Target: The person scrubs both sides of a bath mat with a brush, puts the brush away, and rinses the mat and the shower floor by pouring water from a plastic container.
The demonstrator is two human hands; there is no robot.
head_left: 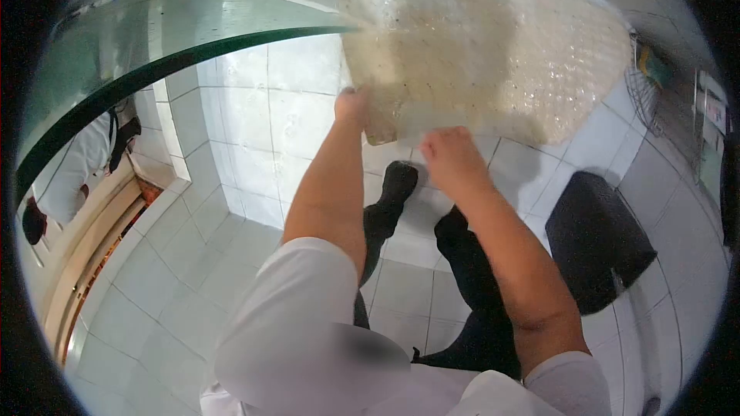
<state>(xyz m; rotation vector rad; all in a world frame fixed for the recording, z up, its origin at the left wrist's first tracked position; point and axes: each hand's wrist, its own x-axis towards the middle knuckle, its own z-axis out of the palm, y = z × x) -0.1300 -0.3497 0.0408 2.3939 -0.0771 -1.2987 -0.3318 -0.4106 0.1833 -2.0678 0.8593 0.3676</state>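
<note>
A wet, translucent beige bath mat with a bumpy surface and small dark specks hangs spread out ahead of me, a shadow falling across it. My left hand is closed at the mat's left edge, near its lower corner; the fingertips are mostly hidden. Along the lower edge, my right hand is curled into a closed grip with its knuckles up. The mat's near edge reaches the fingers there.
A glass panel with a dark green edge juts in from the left. A black bin stands to the right on the tiled floor. Beyond it is a wire rack. A person in white shows at the far left, perhaps reflected.
</note>
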